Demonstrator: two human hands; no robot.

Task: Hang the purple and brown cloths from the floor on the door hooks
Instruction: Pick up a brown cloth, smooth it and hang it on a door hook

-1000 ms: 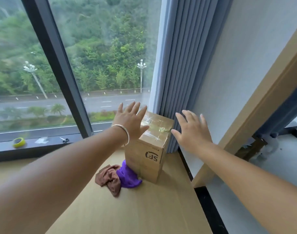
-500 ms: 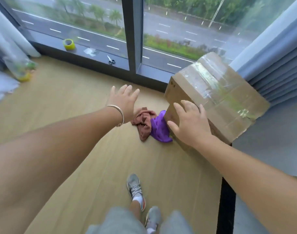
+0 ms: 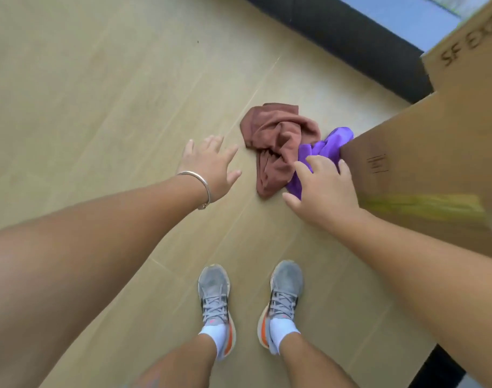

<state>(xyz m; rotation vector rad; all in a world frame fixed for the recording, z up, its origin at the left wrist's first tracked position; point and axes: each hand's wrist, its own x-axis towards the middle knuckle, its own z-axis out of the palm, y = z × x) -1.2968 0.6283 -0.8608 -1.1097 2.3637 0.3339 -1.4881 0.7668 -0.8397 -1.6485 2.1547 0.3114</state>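
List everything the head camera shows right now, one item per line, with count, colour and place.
brown cloth: one, brown, crumpled on the floor ahead of the feet, touching the purple cloth
purple cloth: one, purple, on the floor between the brown cloth and the box, partly under the right hand
box: one, tan cardboard with black print, right side of the view
floor: pale wood-look boards
window frame: one, black, along the top right
shoes: two, grey with orange, bottom centre
socks: two, white, above the shoes
bracelet: one, silver, on the left wrist
left hand: open, above the floor left of the brown cloth
right hand: open, over the purple cloth
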